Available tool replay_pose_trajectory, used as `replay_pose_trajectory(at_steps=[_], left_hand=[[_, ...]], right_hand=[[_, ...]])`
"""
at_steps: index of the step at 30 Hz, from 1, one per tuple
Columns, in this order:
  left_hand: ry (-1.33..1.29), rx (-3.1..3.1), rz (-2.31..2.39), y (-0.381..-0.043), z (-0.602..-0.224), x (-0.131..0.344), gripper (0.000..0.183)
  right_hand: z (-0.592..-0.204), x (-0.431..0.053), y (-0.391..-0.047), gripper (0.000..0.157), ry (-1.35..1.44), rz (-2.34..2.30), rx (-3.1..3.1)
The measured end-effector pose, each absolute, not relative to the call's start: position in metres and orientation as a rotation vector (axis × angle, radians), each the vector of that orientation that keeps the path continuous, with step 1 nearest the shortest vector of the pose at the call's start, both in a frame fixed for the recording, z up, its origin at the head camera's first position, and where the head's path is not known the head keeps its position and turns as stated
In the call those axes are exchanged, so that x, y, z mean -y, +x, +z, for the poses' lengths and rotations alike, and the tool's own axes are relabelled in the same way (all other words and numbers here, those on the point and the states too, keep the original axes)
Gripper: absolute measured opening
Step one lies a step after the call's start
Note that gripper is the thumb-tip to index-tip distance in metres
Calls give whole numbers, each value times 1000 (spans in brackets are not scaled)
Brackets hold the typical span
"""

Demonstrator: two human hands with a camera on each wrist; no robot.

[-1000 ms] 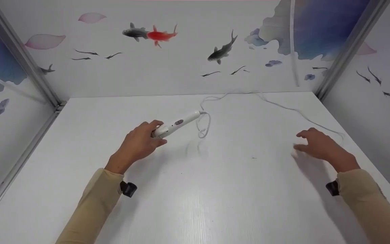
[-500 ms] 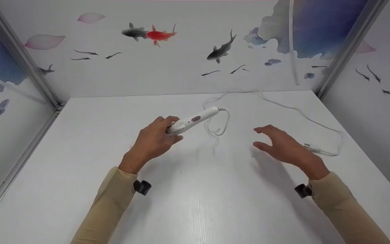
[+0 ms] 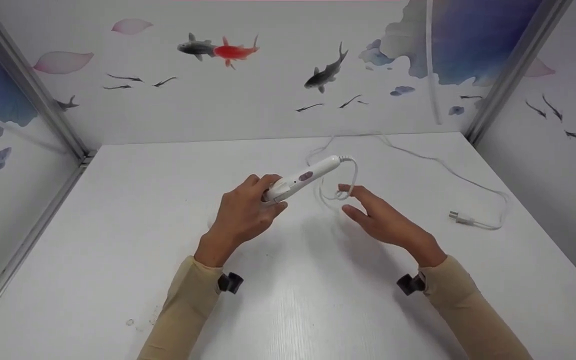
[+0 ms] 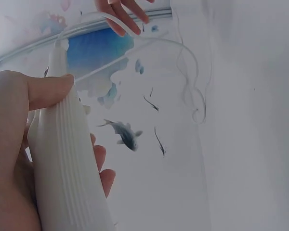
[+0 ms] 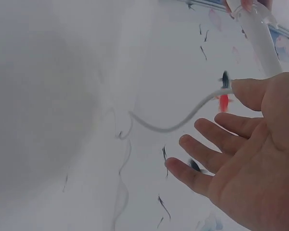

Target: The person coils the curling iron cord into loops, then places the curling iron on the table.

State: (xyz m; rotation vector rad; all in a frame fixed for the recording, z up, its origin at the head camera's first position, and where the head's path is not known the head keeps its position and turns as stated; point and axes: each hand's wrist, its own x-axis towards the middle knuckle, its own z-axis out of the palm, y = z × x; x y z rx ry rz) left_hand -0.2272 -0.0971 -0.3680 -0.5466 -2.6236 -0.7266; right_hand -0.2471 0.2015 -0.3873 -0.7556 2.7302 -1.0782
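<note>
My left hand (image 3: 240, 212) holds a white corded hair iron (image 3: 308, 177) by its wider end, thumb and fingers on either side. The other end slants up to the right, with an oval panel on its face. In the left wrist view, ribbing runs along the iron's white body (image 4: 72, 159); part of it is hidden by the hand. From its tip a white cord (image 3: 355, 172) loops down beside my right hand (image 3: 388, 220). In the right wrist view, that hand's fingers (image 5: 202, 154) are spread and relaxed, gripping nothing, with the cord passing close behind the thumb.
The cord trails along the back of the white table (image 3: 158, 175) to a plug (image 3: 462, 218) lying at the right. White panels printed with fish (image 3: 325, 75) enclose the back and both sides, with metal posts (image 3: 518, 70) at the corners.
My left hand has carried the hair iron to the right. My right hand has moved left toward the looped cord, and the plug it covered has come into view.
</note>
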Motion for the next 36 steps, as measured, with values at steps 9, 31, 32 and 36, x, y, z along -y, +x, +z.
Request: replay_pose_trajectory(at_steps=[9, 31, 32, 36], left_hand=[[-528, 2565, -865, -230, -373, 94, 42], [-591, 2482, -1131, -236, -373, 102, 40], [-604, 2478, -1141, -236, -373, 102, 39], [-702, 2446, -1192, -235, -376, 101, 34]], right_hand=[[-386, -193, -258, 42, -728, -1350, -2504], [-415, -219, -284, 30, -708, -1767, -2098], [-416, -217, -284, 32, -741, -1754, -2086], [-417, -212, -281, 36, -785, -1670, -2096]])
